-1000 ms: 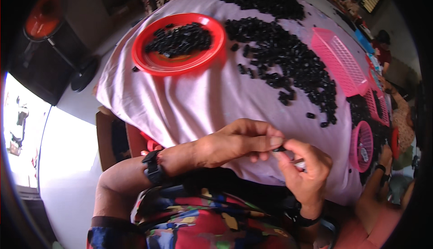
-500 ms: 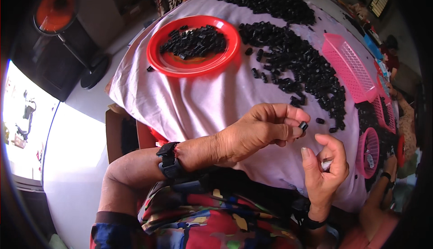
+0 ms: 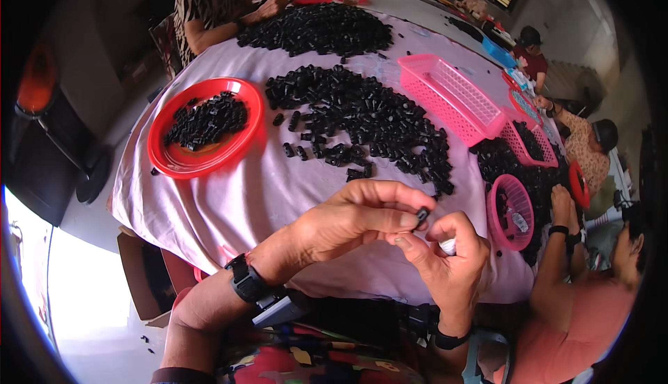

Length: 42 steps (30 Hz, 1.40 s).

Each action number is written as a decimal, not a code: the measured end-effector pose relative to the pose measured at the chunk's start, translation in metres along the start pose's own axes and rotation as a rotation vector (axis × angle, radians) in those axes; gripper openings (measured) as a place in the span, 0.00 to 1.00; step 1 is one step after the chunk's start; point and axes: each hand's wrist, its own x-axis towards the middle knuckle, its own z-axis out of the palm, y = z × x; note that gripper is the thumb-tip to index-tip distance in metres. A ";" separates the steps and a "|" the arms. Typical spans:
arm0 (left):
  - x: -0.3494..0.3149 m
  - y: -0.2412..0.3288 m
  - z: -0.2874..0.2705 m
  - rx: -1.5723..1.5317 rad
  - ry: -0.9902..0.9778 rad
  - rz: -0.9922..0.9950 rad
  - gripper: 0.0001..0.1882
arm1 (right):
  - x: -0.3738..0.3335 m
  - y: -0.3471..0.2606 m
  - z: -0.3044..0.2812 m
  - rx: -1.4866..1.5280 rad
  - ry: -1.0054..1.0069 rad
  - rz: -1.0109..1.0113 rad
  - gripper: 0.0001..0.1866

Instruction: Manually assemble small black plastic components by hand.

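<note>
Between the thumb and fingers of my left hand (image 3: 341,224) is a small black cylindrical piece (image 3: 422,215). My right hand (image 3: 452,265) is close by, its thumb tip up against my left fingertips. Its other fingers curl around a small white object (image 3: 447,246), mostly hidden, whose kind I cannot make out. Beyond my hands lies a spread heap of similar black pieces (image 3: 362,112) on the pale pink cloth (image 3: 243,210). To the left, a red round tray (image 3: 158,149) holds more small black pieces.
Farther back is another black heap (image 3: 316,29), with a person (image 3: 209,8) beside it. Pink baskets (image 3: 452,105) line the right side, near a round pink basket (image 3: 511,213). A co-worker (image 3: 584,300) sits close on my right; others sit farther along.
My right hand has come up to my left, and its thumb now meets the left fingertips. The view has swung, showing more of the table's far end and right side.
</note>
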 end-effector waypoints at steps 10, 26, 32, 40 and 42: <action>-0.018 0.007 -0.006 0.147 0.013 -0.042 0.14 | 0.000 -0.002 0.008 -0.009 -0.148 -0.129 0.24; -0.019 0.000 -0.015 0.014 -0.057 -0.023 0.12 | -0.002 -0.008 0.009 -0.125 -0.200 -0.073 0.26; -0.022 0.003 -0.011 0.024 -0.085 -0.038 0.12 | -0.007 0.000 0.011 -0.065 -0.192 -0.156 0.26; -0.021 0.004 -0.008 0.001 -0.063 -0.065 0.12 | -0.006 -0.002 0.008 -0.129 -0.198 -0.149 0.27; -0.018 0.001 -0.010 0.010 -0.067 -0.065 0.12 | -0.004 -0.003 0.007 -0.152 -0.193 -0.152 0.28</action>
